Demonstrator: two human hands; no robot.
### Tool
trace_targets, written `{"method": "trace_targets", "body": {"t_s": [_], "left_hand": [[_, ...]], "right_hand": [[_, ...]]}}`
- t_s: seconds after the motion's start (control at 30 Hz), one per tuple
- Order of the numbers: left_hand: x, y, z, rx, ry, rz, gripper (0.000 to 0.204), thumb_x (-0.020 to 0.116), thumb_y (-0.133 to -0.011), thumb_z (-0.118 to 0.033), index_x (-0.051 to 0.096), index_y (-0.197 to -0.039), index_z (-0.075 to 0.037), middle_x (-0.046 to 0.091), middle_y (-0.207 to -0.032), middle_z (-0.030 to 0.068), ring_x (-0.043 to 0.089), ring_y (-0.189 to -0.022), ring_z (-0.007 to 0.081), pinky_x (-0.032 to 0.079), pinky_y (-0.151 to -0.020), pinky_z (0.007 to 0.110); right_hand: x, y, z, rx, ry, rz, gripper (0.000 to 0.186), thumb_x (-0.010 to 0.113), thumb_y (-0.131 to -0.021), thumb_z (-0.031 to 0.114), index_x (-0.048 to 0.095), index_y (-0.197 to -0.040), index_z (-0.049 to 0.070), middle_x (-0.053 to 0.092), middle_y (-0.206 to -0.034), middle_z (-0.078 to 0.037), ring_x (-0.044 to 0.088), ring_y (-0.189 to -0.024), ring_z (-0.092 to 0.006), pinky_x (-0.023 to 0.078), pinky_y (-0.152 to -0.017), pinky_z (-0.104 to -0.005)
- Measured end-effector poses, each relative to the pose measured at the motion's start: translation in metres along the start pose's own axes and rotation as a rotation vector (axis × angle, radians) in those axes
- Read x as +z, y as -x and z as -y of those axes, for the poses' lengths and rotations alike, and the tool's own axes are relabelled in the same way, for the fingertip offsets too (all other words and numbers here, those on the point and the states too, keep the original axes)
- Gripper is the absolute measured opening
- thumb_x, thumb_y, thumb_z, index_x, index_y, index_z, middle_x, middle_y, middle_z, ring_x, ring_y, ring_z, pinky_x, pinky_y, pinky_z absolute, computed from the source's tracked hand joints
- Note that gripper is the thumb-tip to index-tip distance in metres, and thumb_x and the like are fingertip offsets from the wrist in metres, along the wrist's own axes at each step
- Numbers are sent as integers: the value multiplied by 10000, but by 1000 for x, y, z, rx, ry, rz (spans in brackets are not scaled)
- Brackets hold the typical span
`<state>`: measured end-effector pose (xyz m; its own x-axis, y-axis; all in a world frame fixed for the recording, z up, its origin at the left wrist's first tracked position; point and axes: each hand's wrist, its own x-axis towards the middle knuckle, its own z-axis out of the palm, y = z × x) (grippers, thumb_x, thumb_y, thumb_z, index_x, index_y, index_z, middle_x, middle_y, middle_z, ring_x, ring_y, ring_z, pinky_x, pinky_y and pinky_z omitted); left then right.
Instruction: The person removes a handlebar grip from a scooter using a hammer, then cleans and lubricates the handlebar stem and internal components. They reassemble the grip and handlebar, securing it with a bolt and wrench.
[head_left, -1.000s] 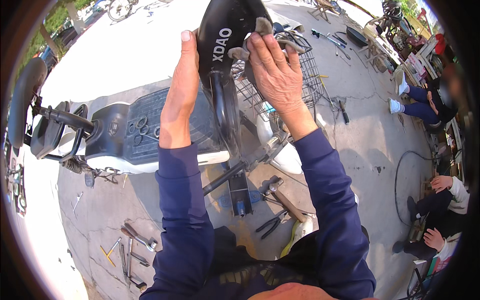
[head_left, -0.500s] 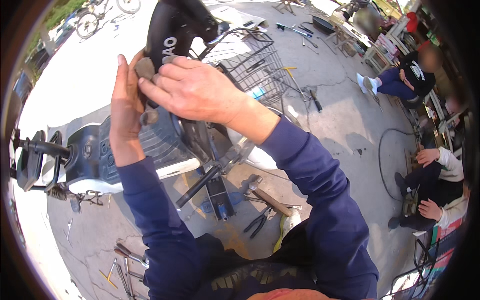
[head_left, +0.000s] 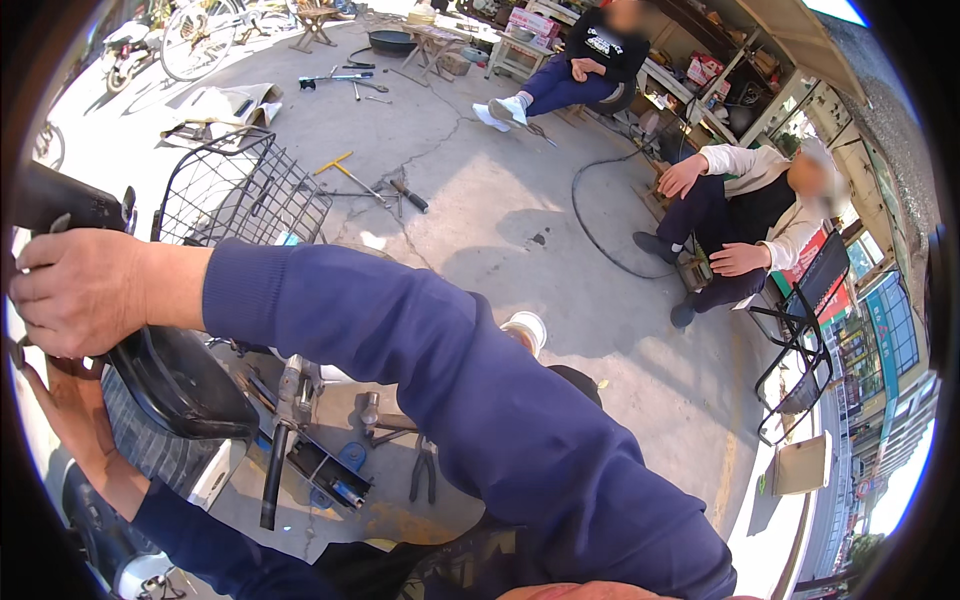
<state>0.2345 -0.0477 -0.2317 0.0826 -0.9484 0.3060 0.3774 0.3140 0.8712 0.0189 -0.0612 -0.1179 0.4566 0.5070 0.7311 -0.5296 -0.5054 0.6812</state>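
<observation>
My right hand (head_left: 85, 290) reaches to the far left edge, its fingers curled and closed by the scooter's black front panel (head_left: 75, 205). A small grey piece (head_left: 60, 223) pokes up at its knuckles; what the fingers grip is otherwise hidden. Just under it is my left hand (head_left: 72, 395), its fingers mostly covered by the right one and the picture's dark rim. Below the hands lie a black rounded scooter cover (head_left: 185, 385) and the ribbed footboard (head_left: 150, 425). A wire basket (head_left: 245, 190) stands beyond my right forearm.
Near my knees are a hammer (head_left: 372, 410), pliers (head_left: 424, 470) and a bar with a black grip (head_left: 275, 475). Farther off lie a yellow T-handle wrench (head_left: 345, 172) and a black hose (head_left: 580, 205). Two people sit at the right, near a folding chair (head_left: 800, 330).
My view has swung to the right, so the scooter and both hands now sit at the left edge. The left hand's upright fingers, visible before, are now largely hidden.
</observation>
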Motion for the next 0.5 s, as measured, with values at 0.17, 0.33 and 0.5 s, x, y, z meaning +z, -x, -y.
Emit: {"method": "trace_targets", "body": {"t_s": [0.17, 0.33, 0.5], "left_hand": [[16, 15, 20, 156, -132, -5, 674, 447, -1099, -473, 277, -1624, -86, 404, -1589, 171, 445, -1444, 303, 305, -1241, 473], [27, 15, 3, 151, 49, 236, 798, 415, -1082, -565, 229, -1616, -1, 343, -1609, 221, 367, -1485, 345, 283, -1226, 497], [78, 28, -11, -19, 227, 139, 804, 390, -1090, -570, 233, -1610, 23, 321, -1610, 217, 313, -1505, 329, 231, -1249, 421]], "right_hand": [[-44, 19, -4, -113, -119, 150, 203, 627, -792, 209, 767, -877, 90, 770, -1003, -5, 683, -1066, -143, 457, -1064, -344], [-13, -20, -47, -43, 75, 69, 148, 630, -794, 215, 737, -833, 120, 758, -990, 7, 667, -1065, -142, 443, -1063, -348], [-60, 29, -3, -106, -193, 432, 293, 652, -914, 316, 744, -1071, 88, 738, -1154, -50, 643, -1200, -173, 373, -1189, -373]]}}
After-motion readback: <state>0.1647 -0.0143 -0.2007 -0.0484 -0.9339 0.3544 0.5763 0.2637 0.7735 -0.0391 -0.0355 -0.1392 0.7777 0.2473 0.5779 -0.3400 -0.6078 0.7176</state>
